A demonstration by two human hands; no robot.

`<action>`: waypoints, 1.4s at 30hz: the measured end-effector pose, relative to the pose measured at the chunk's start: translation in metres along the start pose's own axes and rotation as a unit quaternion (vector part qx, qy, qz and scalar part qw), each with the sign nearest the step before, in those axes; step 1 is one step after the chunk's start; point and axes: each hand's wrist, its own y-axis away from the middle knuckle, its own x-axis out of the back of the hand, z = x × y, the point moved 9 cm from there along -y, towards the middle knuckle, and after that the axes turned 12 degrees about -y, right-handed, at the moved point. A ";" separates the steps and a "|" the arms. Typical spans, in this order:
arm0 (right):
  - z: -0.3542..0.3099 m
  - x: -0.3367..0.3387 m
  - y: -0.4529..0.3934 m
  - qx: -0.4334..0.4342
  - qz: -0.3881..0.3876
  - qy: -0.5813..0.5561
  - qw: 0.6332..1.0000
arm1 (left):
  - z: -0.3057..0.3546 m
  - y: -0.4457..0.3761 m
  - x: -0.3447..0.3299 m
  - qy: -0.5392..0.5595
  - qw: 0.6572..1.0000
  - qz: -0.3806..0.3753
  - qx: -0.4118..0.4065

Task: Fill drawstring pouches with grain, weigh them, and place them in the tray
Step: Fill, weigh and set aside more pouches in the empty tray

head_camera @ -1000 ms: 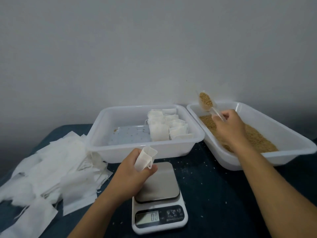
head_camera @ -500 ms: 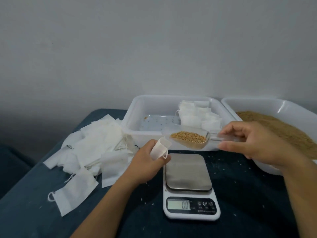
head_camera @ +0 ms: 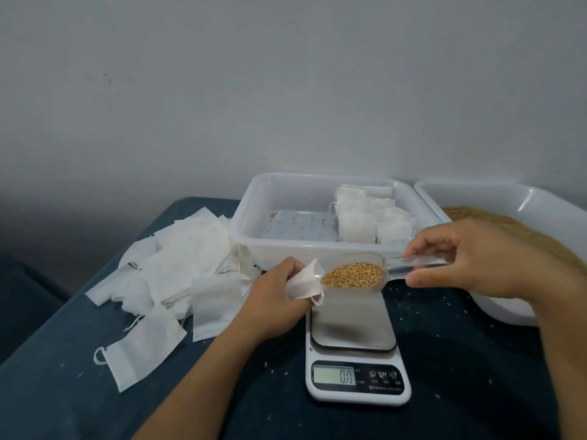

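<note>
Pouch (head_camera: 304, 282): white drawstring pouch, held up above the near-left edge of the scale, its mouth turned rightward and slightly up toward the scoop.
Left hand (head_camera: 273, 300): grip clenched around the pouch's lower body; a loop of drawstring hangs below the fingers.
Scoop (head_camera: 365, 273): clear plastic, loaded with grain (head_camera: 352, 274), lying roughly level; its long axis runs left to right, open lip touching or just inside the pouch mouth, I cannot tell which.
Right hand (head_camera: 470, 262): grip pinching the scoop's handle from the right, thumb below, fingers above.
Key relation: the pouch lies directly left of the scoop's lip, on the scoop's own axis; judged, the pour calls for tipping the lip down to the left while the pouch mouth is held wide.
Scale (head_camera: 354, 354): on the table (head_camera: 476, 376) beneath both hands, platform bare, display reading zero.
Tray (head_camera: 254, 214): behind the scale, filled pouches (head_camera: 365, 217) stacked at its right end.
Grain bin (head_camera: 540, 198): at right, cut off by the frame edge.
Empty pouches (head_camera: 178, 268): loose heap at left on the table.
Hidden: pouch interior and how wide its mouth stands; the scoop's clear lip is hard to make out against the pouch; the small print on the scale is blurred.
</note>
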 end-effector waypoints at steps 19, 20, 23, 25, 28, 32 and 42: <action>-0.043 0.014 -0.016 0.048 0.007 0.125 0.991 | 0.008 0.002 -0.002 0.012 1.000 -0.008 -0.018; -0.045 0.014 -0.016 0.051 0.010 0.130 0.990 | 0.008 0.002 -0.001 0.014 1.000 -0.006 -0.018; -0.051 0.014 -0.014 0.054 0.011 0.145 0.988 | 0.008 0.002 -0.001 0.016 1.000 -0.001 -0.019; -0.053 0.014 -0.013 0.056 0.011 0.156 0.986 | 0.007 0.002 -0.001 0.017 1.000 -0.001 -0.020; -0.053 0.016 -0.012 0.052 0.017 0.162 0.985 | 0.005 0.002 -0.002 0.017 1.000 -0.002 -0.019; -0.055 0.017 -0.010 0.048 0.024 0.172 0.984 | 0.002 0.001 -0.002 0.019 1.000 0.005 -0.018; -0.070 0.023 0.001 0.070 0.080 0.183 0.977 | 0.002 0.000 0.000 0.030 0.999 0.023 -0.018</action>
